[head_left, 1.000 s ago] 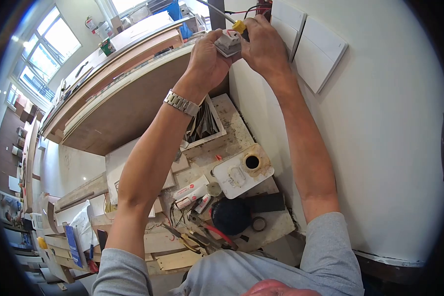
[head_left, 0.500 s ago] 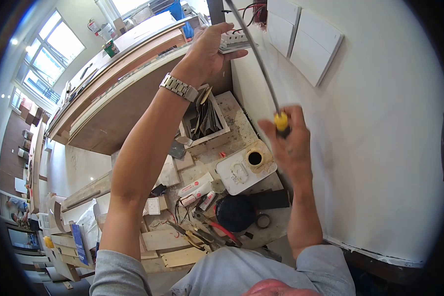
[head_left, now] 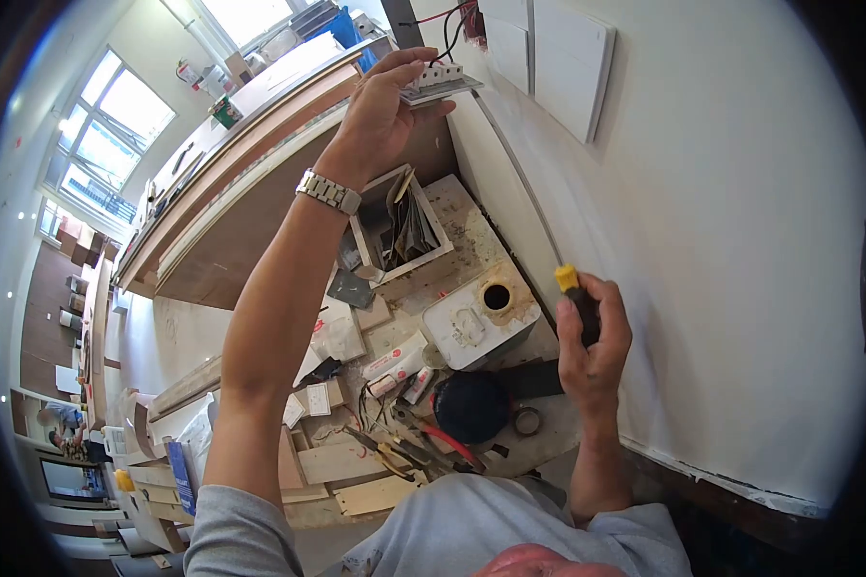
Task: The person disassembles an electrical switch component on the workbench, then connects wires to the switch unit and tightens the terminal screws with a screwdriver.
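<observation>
At the top centre my left hand [head_left: 383, 111], with a metal watch [head_left: 328, 191] on its wrist, holds a white switch module [head_left: 441, 81] between thumb and fingers. Black wires [head_left: 449, 40] run from the module to an opening in the wall. Lower and to the right, my right hand [head_left: 595, 337] is wrapped round the dark and yellow handle of a long screwdriver [head_left: 567, 280]. Its thin shaft points up and left along the wall, towards the module. White switch plates [head_left: 570, 67] are on the wall right of the wires.
Below my hands, a work surface [head_left: 452, 207] bears a box of sheets [head_left: 440, 252], a white can [head_left: 496, 337], tubes [head_left: 394, 365], a dark round object [head_left: 471, 408], black tape [head_left: 526, 420] and pliers [head_left: 445, 444]. A wooden counter [head_left: 260, 163] stands left; a person [head_left: 67, 444] is far left.
My right hand has moved down and away from the module with the screwdriver, whose shaft is now out in the open. My left hand still holds the module, and the view has shifted right.
</observation>
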A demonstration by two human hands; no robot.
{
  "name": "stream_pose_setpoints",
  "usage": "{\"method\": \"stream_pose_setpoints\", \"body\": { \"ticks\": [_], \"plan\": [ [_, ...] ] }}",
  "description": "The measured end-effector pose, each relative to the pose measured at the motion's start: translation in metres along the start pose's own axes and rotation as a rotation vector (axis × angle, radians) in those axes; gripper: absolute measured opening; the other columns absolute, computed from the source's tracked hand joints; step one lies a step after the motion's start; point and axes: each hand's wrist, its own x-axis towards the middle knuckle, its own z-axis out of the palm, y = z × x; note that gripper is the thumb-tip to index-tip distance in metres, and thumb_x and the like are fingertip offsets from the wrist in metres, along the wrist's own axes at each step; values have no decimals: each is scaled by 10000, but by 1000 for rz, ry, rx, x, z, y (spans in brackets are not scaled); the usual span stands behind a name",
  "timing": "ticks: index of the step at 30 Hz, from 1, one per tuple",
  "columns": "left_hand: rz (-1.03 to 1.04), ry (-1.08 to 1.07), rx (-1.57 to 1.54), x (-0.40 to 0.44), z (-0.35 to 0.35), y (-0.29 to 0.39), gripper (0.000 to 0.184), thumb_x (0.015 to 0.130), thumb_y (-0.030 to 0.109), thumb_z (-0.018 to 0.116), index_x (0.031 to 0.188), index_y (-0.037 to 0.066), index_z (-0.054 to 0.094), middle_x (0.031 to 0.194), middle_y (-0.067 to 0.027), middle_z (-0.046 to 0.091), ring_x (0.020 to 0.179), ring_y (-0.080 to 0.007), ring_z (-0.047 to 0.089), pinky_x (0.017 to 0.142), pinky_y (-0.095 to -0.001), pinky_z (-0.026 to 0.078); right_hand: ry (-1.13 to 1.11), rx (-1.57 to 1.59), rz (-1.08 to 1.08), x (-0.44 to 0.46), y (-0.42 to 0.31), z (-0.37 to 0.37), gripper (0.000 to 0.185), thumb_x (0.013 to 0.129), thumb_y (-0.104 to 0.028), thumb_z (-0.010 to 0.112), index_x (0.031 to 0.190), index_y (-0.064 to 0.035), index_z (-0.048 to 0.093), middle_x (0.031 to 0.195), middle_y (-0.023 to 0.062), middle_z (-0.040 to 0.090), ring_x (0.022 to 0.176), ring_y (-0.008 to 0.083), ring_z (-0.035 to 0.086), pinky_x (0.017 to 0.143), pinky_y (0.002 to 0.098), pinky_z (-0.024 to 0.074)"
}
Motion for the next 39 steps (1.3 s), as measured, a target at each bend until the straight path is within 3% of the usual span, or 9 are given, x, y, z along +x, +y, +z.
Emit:
{"method": "stream_pose_setpoints", "body": {
  "ticks": [7,11,13,16,23,25,28,31,39],
  "plan": [
    [48,113,-121,10,2,-10,457,1081,123,565,1477,-35,402,1263,-195,583,1151,-364,686,942,-548,665,47,-126,-214,41,1,20,252,997,-70,696,1218,44,652,994,174,641,860,316,646,787,400,532],
    [39,154,-145,14,3,-13,425,1066,100,592,1422,-61,428,1262,-202,585,1137,-355,692,952,-552,661,21,-138,-216,50,5,25,259,999,-70,702,1223,49,649,997,177,642,852,313,648,785,410,535],
    [22,206,-102,15,3,-16,308,1101,103,529,1367,-52,517,1234,-200,664,1137,-275,704,1059,-468,613,27,-130,-221,52,8,27,261,997,-68,704,1223,49,648,998,178,641,852,313,648,782,412,537],
    [38,142,-169,20,-4,-20,372,1059,82,600,1372,-70,468,1250,-204,599,1130,-337,694,959,-547,661,30,-128,-229,54,14,28,263,996,-69,705,1224,49,647,998,180,638,853,315,649,776,417,539],
    [9,159,-179,18,-1,-20,342,1061,81,595,1349,-75,494,1243,-203,613,1115,-335,708,992,-541,653,13,-162,-247,57,15,25,258,1000,-77,695,1226,40,648,1008,180,639,863,323,659,776,423,539],
    [-11,198,-149,12,7,-16,280,1080,103,573,1294,-77,555,1217,-185,686,1091,-247,713,1039,-412,605,8,-165,-241,58,15,25,259,1001,-73,692,1229,40,646,1007,179,640,859,323,656,777,422,538],
    [8,218,-131,10,9,-15,266,1072,103,598,1272,-68,566,1195,-170,699,1054,-228,721,991,-399,611,-17,-138,-192,57,13,26,267,997,-71,693,1235,39,643,1018,177,635,869,317,649,792,419,535],
    [35,165,-122,13,3,-16,324,1068,84,593,1329,-90,509,1231,-194,638,1097,-309,720,975,-534,662,-51,-91,-112,59,3,19,281,977,-60,698,1235,34,636,1049,170,622,907,306,641,825,410,534],
    [63,158,-100,14,-2,-18,270,1068,93,609,1271,-64,525,1176,-176,653,1067,-286,729,956,-507,676,-60,-122,-175,63,-43,0,351,877,62,673,1218,10,609,1100,144,603,975,302,634,864,405,540]
  ]
}}
